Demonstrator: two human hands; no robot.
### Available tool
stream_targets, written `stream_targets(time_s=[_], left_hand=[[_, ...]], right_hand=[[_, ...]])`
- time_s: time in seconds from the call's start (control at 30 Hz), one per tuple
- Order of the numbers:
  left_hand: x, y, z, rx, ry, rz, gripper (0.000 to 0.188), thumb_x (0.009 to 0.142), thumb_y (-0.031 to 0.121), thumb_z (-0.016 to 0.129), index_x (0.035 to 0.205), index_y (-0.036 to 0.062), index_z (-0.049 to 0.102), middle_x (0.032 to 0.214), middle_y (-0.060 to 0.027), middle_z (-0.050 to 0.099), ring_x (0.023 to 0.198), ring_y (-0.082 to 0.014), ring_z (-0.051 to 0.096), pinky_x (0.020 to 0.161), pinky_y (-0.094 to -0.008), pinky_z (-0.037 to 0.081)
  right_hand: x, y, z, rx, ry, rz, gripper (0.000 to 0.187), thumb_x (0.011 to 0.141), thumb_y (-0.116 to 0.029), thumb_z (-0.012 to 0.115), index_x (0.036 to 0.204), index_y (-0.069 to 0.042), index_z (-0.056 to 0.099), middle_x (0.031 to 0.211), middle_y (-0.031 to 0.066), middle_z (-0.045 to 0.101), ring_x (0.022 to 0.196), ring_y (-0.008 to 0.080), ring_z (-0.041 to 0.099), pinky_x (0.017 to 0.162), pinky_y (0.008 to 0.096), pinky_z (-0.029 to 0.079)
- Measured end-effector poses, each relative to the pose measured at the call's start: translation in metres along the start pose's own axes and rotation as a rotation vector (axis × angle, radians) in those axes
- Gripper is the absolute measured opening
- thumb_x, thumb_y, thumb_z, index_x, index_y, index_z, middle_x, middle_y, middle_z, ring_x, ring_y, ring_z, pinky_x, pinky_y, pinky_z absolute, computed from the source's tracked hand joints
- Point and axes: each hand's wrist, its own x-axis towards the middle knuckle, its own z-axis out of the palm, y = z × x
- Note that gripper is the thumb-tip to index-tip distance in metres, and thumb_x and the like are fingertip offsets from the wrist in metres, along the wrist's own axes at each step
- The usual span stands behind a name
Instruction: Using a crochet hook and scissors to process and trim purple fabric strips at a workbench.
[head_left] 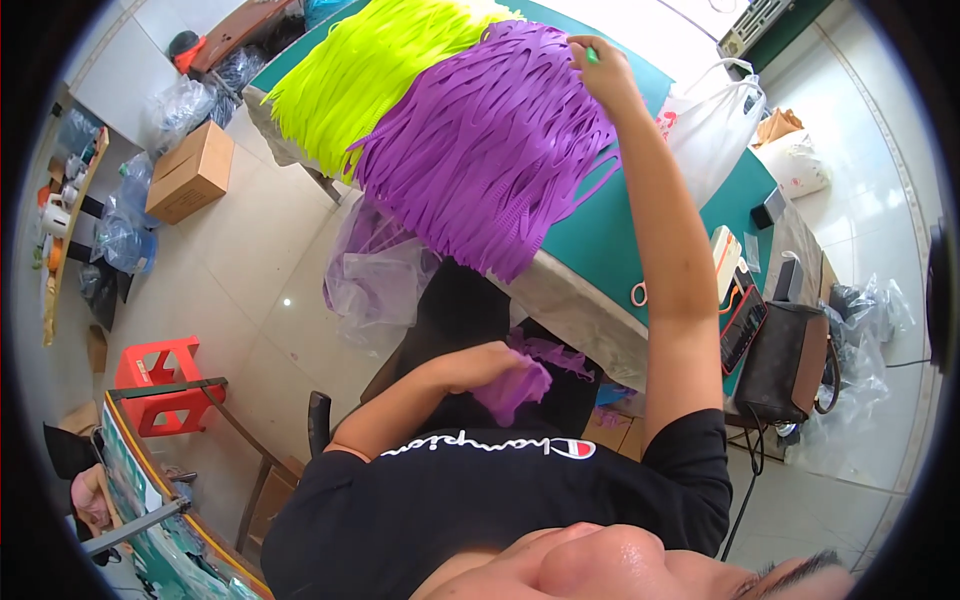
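A thick pile of purple rubbery strips (490, 140) lies on the green table top, its near ends hanging over the front edge. Left of it, touching, spreads a pile of neon yellow strips (370, 80). My right hand (603, 72) reaches to the far right corner of the purple pile, fingers closed round a small green object (592, 55); most of that object is hidden. Close to my body, above my lap, my left hand (478, 367) is closed on a crumpled bunch of thin purple scraps (518, 390). More purple scraps (548, 352) lie on my dark-clothed legs.
White plastic bags (715, 130) stand at the table's right side. A phone (743, 328), scissors (639, 294) and a brown handbag (785, 350) lie nearer. A clear bag (375, 285) hangs below the front edge. A red stool (165, 385) and a cardboard box (190, 172) stand left.
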Motion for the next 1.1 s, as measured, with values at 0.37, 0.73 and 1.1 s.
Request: stream_targets(time_s=[0.37,0.73,1.1], left_hand=[[0.024,-0.008,0.003,-1.29,-0.102,0.129,0.044,0.096,0.028,0.038,0.127,-0.0029,0.047,0.126,-0.0198,0.054,0.116,-0.0302,0.053,0.102,-0.0438,0.04],[0.0,0.019,0.066,-0.488,0.26,0.468,0.039,0.082,0.008,0.069,0.117,0.0014,0.054,0.106,-0.0085,0.062,0.099,-0.0179,0.061,0.09,-0.0322,0.047],[0.011,0.013,0.072,-0.349,0.413,0.604,0.034,0.084,0.003,0.067,0.116,0.001,0.055,0.098,-0.0055,0.065,0.088,-0.0121,0.063,0.076,-0.0256,0.05]], right_hand=[[-0.311,-0.069,-0.062,0.634,0.034,0.111,0.024,0.098,-0.02,0.048,0.091,0.002,0.057,0.081,0.0086,0.059,0.069,0.0124,0.055,0.066,0.0263,0.046],[-0.388,-0.066,-0.056,0.723,0.185,0.025,0.012,0.094,-0.009,0.055,0.099,0.0,0.05,0.096,0.0165,0.061,0.086,0.0201,0.064,0.079,0.0301,0.051],[-0.39,-0.063,-0.049,0.715,0.233,0.096,0.009,0.091,-0.006,0.06,0.095,0.002,0.056,0.094,0.0149,0.065,0.085,0.0181,0.063,0.077,0.0281,0.05]])
